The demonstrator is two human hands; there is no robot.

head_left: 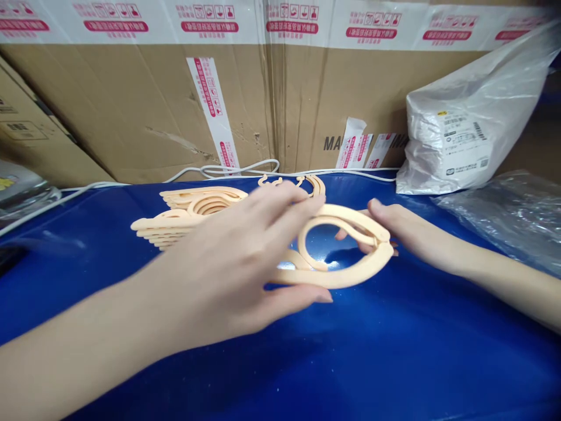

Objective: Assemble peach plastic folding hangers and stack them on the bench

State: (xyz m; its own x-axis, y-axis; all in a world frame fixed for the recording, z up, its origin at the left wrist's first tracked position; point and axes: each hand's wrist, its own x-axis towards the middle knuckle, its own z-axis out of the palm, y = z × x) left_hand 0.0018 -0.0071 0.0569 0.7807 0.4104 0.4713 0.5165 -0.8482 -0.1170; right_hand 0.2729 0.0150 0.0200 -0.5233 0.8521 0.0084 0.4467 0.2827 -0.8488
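Observation:
A peach plastic folding hanger [350, 257] lies just above the blue table cover [394, 351], held at both ends. My left hand [236, 269] grips its left part, thumb under the lower arm and fingers over the top. My right hand [394, 228] pinches its right tip. Behind my left hand lies a stack of the same peach hangers [188, 213], with hooks [307, 182] showing at the back.
Large cardboard boxes [263, 105] with red-printed tape wall off the back. A white cable [228, 171] runs along their foot. A white plastic parcel [460, 140] and a clear plastic bag [508, 210] lie at the right. Dark objects sit at the far left edge.

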